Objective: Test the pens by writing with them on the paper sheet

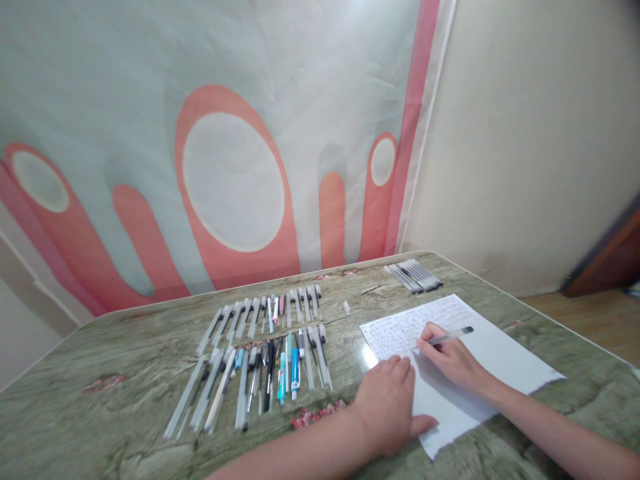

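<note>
A white sheet of paper (500,357) lies at an angle on the table, its upper part covered with rows of handwriting. My right hand (450,357) rests on it, fingers pinched round a clear pen (453,335) with a dark end that points up to the right. The pen's tip is by the written lines, partly hidden by my fingers. Across the paper's left edge lies my left hand (387,403), flat, with the thumb stretched out over the lower part of the sheet.
On the left of the stone-patterned table (125,407), two rows of pens and caps (260,373) lie side by side. A bundle of clear refills or thin pens (414,276) sits at the back right. A small whitish piece (347,307) lies between them. Behind stands a patterned wall covering (310,133).
</note>
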The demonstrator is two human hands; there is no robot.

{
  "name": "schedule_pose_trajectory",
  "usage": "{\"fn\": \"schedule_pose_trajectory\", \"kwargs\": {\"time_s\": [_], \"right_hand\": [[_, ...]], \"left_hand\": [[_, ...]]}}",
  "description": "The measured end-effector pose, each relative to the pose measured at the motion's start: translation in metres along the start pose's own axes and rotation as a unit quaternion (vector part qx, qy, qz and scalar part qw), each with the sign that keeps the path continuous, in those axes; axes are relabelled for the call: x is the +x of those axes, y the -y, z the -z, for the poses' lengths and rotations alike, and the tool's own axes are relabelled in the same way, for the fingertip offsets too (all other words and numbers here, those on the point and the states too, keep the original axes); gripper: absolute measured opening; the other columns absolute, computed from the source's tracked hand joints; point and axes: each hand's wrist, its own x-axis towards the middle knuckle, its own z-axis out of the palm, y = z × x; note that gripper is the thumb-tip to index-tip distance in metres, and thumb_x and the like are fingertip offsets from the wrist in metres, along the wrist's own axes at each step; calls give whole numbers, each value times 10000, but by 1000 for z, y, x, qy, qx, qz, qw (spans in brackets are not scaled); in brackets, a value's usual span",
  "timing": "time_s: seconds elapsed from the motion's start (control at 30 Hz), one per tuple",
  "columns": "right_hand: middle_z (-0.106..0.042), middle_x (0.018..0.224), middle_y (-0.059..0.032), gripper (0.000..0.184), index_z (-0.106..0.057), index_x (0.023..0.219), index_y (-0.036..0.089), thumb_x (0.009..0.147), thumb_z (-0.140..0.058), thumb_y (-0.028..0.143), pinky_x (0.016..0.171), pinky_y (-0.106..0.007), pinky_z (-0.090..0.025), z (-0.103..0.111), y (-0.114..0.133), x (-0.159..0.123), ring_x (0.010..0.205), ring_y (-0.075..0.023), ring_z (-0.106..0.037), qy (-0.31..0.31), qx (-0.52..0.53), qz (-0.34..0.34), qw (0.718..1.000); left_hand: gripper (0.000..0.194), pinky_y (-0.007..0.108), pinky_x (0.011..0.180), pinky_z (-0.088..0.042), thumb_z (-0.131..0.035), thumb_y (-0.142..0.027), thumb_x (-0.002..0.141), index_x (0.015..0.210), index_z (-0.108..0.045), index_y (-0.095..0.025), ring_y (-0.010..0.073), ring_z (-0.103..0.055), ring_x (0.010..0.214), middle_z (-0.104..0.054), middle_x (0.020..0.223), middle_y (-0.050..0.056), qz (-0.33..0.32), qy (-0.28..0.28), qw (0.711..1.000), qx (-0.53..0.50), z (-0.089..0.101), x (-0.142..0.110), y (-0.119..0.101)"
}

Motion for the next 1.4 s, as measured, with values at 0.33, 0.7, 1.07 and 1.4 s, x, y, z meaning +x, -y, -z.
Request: {"fn": "schedule_pose_trajectory", "kwargs": {"time_s": [0.33,0.7,1.07,1.4], "right_hand": [[-487,550,40,227,-483,690,195,774,-457,405,496,-236,-353,-5,13,25,506,-110,-447,9,101,-65,993],[-559,633,6,263,-546,758,192,731,-513,451,527,-233,-372,-66,52,124,573,-117,-491,-28,330,-29,943],[-536,549,25,251,-562,748,188,709,-522,433,498,-225,-355,-89,14,128,511,-110,-474,-17,409,-80,909],[-548,563,21,275,-565,744,186,685,-532,453,501,-227,-370,-90,9,130,520,-115,-487,-24,408,-91,908]], "left_hand": [[759,379,975,-274,-282,-645,753,1224,-385,-58,276,-327,1175,-409,1267,164,-12,-18,1000,6,-3,-1,1],[762,378,944,-303,-275,-654,750,1215,-389,-60,272,-366,1139,-432,1235,170,-28,-32,999,6,-5,-3,4],[230,301,779,-417,-453,-189,775,956,-591,-215,203,-544,901,-593,951,59,88,-24,995,27,45,3,78],[132,270,753,-414,-510,-225,748,814,-616,-183,181,-551,843,-602,876,54,171,-35,984,41,51,-1,119]]}}
